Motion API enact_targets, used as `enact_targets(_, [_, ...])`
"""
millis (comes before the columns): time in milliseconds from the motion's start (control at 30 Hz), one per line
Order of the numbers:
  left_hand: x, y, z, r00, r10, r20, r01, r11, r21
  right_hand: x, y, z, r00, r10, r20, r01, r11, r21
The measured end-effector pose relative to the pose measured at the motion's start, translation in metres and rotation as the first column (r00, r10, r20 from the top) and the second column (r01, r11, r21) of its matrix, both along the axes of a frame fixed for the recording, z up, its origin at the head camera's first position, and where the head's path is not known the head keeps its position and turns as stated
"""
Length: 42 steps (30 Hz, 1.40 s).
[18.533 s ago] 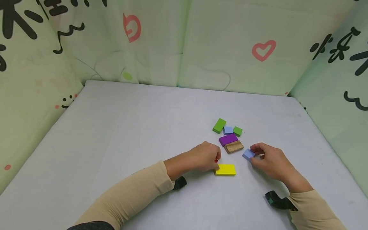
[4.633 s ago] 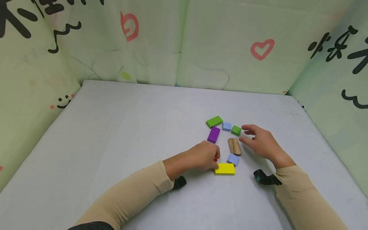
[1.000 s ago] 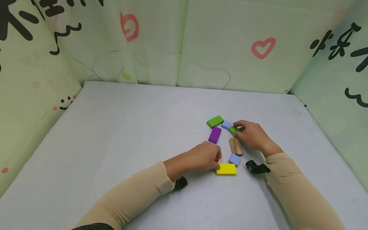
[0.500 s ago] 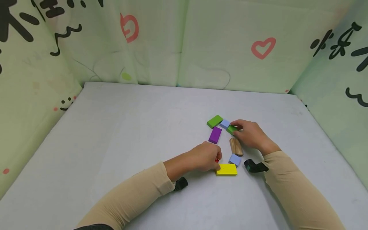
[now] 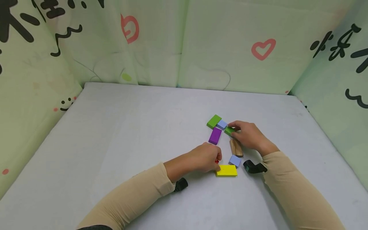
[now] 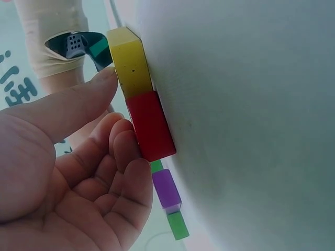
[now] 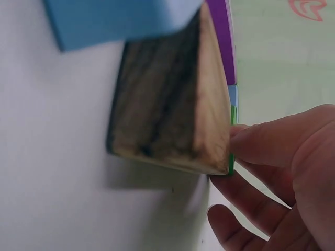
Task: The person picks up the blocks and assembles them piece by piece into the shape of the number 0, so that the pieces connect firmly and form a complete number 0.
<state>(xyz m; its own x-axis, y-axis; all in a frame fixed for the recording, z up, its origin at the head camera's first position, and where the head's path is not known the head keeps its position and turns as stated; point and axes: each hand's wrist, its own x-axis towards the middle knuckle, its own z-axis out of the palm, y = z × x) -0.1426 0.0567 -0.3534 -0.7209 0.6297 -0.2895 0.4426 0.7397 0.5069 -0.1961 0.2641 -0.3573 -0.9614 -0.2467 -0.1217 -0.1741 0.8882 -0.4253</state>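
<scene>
My right hand pinches the small green block between thumb and fingers at the table. Its left end meets the light blue block, which lies against the longer green block. Below these lies the purple block. My left hand keeps curled fingers at the red block, its thumb on the adjoining yellow block; from the head view the red one is mostly hidden. A wood-grain block lies under my right hand, its lower end at another light blue block.
The blocks form a rough ring on the white table. Pale green printed curtains rise behind and at both sides. A black wrist device sticks out below my right sleeve, and another by the left cuff.
My right hand has shifted the small green block left, pushing the upper light blue block against the longer green block, which has turned slightly. The left hand stays in place.
</scene>
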Motion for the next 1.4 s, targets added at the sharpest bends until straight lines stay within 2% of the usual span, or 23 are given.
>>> enact_targets(600, [0.0011, -0.0010, 0.0001, 1.000, 0.007, 0.007, -0.007, 1.000, 0.007, 0.0058, 0.0048, 0.0002, 0.999, -0.033, -0.006, 0.033, 0.999, 0.008])
enact_targets(1400, [0.0004, 0.0001, -0.0010, 1.000, 0.006, 0.012, -0.006, 1.000, 0.010, 0.0057, 0.0040, 0.0002, 0.999, -0.023, -0.029, 0.023, 1.000, -0.009])
